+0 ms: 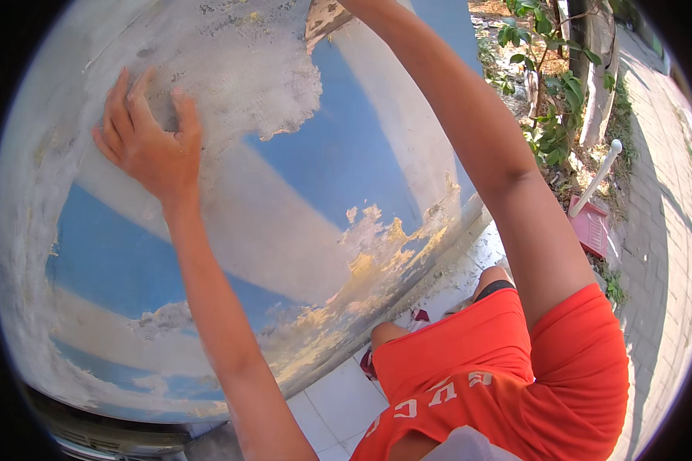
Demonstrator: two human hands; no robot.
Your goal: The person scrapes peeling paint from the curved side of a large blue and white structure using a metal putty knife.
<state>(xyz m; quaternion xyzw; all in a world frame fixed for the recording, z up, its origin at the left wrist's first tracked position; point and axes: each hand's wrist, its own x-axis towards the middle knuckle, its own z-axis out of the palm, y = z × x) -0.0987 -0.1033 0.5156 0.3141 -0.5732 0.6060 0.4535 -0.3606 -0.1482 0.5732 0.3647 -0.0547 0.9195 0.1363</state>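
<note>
My left hand [150,142] rests against the wall [323,165], its fingers spread and nothing in its grip. Rough grey patches, blue paint and pale stripes cover that wall, with flaking yellowish edges low down. My right arm [469,107] reaches up past the top edge of the picture, so the right hand itself is out of view. Beside where that arm leaves the picture, a brown, speckled flat shape [327,21] with a curved dark edge shows against the wall. Its kind, and whether the right hand holds it, I cannot tell.
White floor tiles [327,403] with crumbled debris lie at the wall's foot, by my legs. To the right are a pink dustpan [590,227] with a white handle, a leafy plant [553,115] by a trunk, and a paved path [661,230]. Dark ridged objects [108,434] sit lower left.
</note>
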